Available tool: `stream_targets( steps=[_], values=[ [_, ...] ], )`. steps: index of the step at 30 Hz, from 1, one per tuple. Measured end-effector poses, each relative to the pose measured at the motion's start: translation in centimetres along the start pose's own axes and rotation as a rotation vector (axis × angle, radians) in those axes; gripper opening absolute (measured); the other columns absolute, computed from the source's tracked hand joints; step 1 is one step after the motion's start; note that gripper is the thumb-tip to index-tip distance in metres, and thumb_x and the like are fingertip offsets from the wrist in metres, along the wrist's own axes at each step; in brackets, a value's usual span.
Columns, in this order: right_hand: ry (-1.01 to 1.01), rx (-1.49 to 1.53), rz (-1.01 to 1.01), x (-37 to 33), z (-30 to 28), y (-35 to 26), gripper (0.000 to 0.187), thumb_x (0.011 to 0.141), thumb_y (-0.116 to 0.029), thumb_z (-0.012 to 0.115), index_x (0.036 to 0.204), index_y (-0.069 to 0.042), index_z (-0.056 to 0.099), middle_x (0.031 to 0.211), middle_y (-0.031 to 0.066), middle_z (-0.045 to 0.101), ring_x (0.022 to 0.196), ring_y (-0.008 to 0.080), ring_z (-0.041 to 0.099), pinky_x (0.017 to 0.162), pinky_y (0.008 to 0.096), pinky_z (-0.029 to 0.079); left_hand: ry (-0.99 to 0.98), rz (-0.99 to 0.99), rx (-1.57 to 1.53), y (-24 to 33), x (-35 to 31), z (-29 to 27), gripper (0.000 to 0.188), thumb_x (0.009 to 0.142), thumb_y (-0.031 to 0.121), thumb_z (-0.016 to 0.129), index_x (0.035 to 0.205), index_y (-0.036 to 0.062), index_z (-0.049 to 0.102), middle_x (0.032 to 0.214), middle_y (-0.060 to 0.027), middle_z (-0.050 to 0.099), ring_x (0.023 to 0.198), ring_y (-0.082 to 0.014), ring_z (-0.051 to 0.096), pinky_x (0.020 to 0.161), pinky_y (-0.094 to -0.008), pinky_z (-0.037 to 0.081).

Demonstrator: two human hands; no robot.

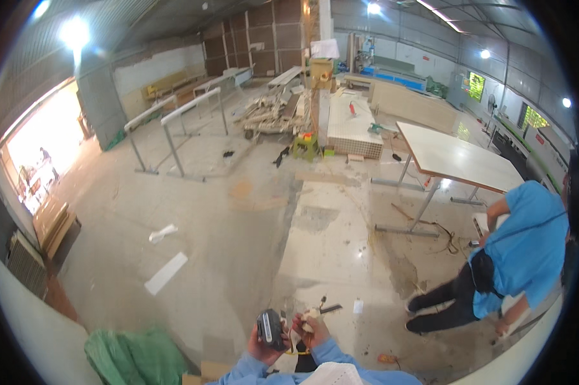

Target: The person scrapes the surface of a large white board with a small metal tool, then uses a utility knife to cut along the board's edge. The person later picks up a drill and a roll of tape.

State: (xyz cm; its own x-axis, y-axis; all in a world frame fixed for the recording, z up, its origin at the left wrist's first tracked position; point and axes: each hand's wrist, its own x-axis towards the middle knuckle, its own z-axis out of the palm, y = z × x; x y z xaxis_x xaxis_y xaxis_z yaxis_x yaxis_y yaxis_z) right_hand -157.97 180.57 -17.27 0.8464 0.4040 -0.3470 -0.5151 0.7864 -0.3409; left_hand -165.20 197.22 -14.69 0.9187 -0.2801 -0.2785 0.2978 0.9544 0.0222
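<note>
My left hand (260, 349) is closed around a dark, blocky battery pack (270, 328) with a light strip on its face. Close beside it, my right hand (315, 335) grips a small pale object (310, 315) whose kind I cannot make out. A thin dark piece juts out beyond that hand; whether it belongs to the pale object is unclear. A bit of yellow cord shows below, between my two hands. Both hands are low in the picture, above the floor, and the two objects are apart.
A co-worker in a blue shirt (527, 237) bends at the right, near a white-topped table (459, 157). Green sacking (135, 356) lies at lower left. White strips (166, 273) lie on the floor. Metal trestles (193, 109), scrap wood (273, 115) and stacked panels (353, 125) stand farther back.
</note>
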Motion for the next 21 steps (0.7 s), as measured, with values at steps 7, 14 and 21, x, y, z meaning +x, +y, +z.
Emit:
stream_targets(
  steps=[7, 14, 21],
  values=[
    [-0.316, 0.285, -0.034, 10.8, -0.8, -11.4, 0.033, 0.086, -0.011, 0.066, 0.116, -0.004, 0.054, 0.127, 0.0142, 0.057, 0.119, 0.0280, 0.057, 0.108, 0.0454, 0.042, -0.091, -0.143, -0.078, 2.6, 16.7, 7.9, 0.082, 0.080, 0.060, 0.064, 0.136, 0.0044, 0.042, 0.118, -0.0127, 0.053, 0.098, -0.0228, 0.055, 0.087, -0.0375, 0.044],
    [-0.337, 0.152, -0.146, 19.5, -0.4, -20.0, 0.047, 0.075, -0.008, 0.077, 0.116, -0.011, 0.054, 0.117, 0.0095, 0.058, 0.114, 0.0296, 0.058, 0.107, 0.0523, 0.042, -0.121, -0.305, -0.096, 3.0, 29.4, 12.6, 0.083, 0.081, 0.061, 0.063, 0.136, 0.0030, 0.042, 0.118, -0.0136, 0.052, 0.097, -0.0219, 0.056, 0.085, -0.0370, 0.044],
    [-0.298, -0.064, -0.204, 29.1, 4.0, -30.7, 0.037, 0.080, -0.003, 0.069, 0.113, -0.009, 0.054, 0.108, 0.0094, 0.059, 0.107, 0.0255, 0.060, 0.098, 0.0412, 0.050, -0.090, -0.297, 0.028, 4.9, 45.1, 14.7, 0.074, 0.087, 0.063, 0.052, 0.130, 0.0025, 0.049, 0.115, -0.0147, 0.059, 0.089, -0.0223, 0.060, 0.082, -0.0360, 0.051]
  ],
)
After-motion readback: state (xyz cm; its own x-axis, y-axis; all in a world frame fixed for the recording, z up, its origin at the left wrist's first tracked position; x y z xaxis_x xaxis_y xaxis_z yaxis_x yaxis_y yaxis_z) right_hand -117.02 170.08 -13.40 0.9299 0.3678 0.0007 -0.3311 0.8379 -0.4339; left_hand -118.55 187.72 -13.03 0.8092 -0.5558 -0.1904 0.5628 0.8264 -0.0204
